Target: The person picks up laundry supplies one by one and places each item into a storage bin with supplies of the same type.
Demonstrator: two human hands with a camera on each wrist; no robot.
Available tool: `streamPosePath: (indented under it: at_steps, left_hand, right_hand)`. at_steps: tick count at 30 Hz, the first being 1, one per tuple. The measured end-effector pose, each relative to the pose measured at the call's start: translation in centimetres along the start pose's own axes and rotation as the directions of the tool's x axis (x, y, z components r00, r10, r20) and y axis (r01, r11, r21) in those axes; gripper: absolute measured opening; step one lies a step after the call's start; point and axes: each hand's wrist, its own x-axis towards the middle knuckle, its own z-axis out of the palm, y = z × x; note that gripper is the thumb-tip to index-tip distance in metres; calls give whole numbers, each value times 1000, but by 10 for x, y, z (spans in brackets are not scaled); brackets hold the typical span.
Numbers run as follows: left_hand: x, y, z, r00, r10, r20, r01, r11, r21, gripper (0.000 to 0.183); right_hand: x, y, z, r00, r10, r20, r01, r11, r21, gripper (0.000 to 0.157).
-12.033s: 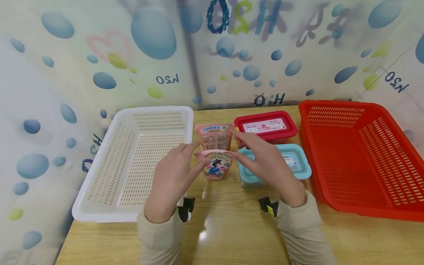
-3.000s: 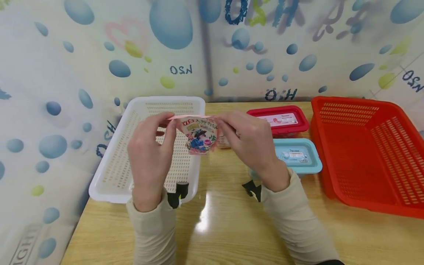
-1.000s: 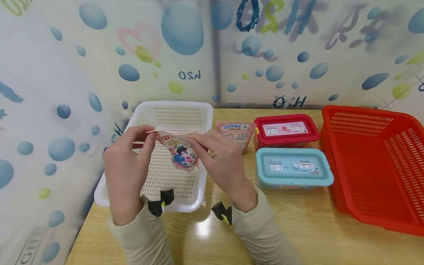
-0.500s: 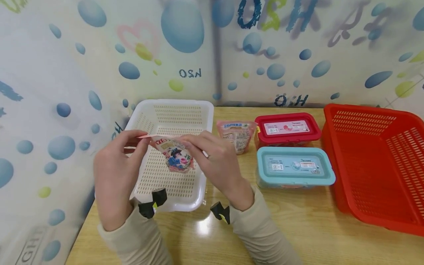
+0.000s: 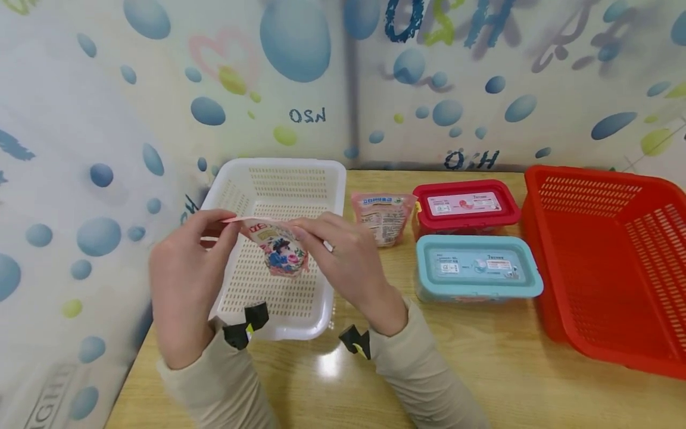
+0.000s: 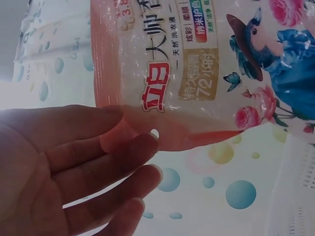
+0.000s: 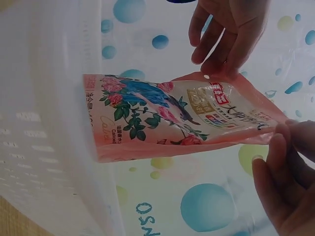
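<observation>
A pink laundry detergent pouch (image 5: 281, 250) with a bird in a blue dress hangs over the white basket (image 5: 339, 256). Its top corner on one side is pinched by my left hand (image 5: 190, 280), thumb and forefinger on the pink edge (image 6: 133, 135). At the other top corner my right hand (image 5: 348, 262) pinches it between thumb and fingers. In the right wrist view the pouch (image 7: 167, 115) is stretched between both hands, its bottom end near the basket's rim (image 7: 64, 118). A second pink pouch (image 5: 383, 220) stands on the table, back label showing.
Right of the second pouch is a box with a dark red lid (image 5: 466, 205). A box with a light blue lid (image 5: 479, 268) sits in front of it. A red basket (image 5: 557, 280) stands at the far right. Behind the wooden table (image 5: 343, 381) rises a patterned wall (image 5: 300, 137).
Since the oldest frame, my hands have lifted the front pouch and carried it left from the table to over the white basket. Over the last half second it has barely moved.
</observation>
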Motion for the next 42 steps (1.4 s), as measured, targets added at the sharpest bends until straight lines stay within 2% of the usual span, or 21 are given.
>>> streamPosePath:
  at_steps: [9,17,21,25,29,35,42]
  left_hand:
    - [0,1,9,998,62,-3,-62,998,18,23]
    - [-1,-3,6,994,109,28,-110,992,67,21]
    - [-1,-5,4,991,124,59,-128,989,72,20]
    - [0,-10,1,986,111,122,-120,991,67,23]
    - [0,-18,-3,981,83,173,-97,993,69,26]
    - [1,-25,-12,980,52,192,-71,993,93,27]
    - [2,-25,-16,979,24,201,-45,994,97,26]
  right_hand:
    - [-5,11,-2,999,19,-36,-19,1000,6,16]
    - [-7,11,-1,999,31,-21,-31,1000,-2,16]
    - [-8,11,-2,999,51,14,-51,999,-4,17]
    - [-7,9,-1,997,53,61,-52,998,-19,19]
    - [-5,7,3,997,21,78,-19,1000,-23,18]
    - [-5,4,13,998,-6,68,8,1000,-21,17]
    - [-6,1,16,997,-15,69,19,999,-51,17]
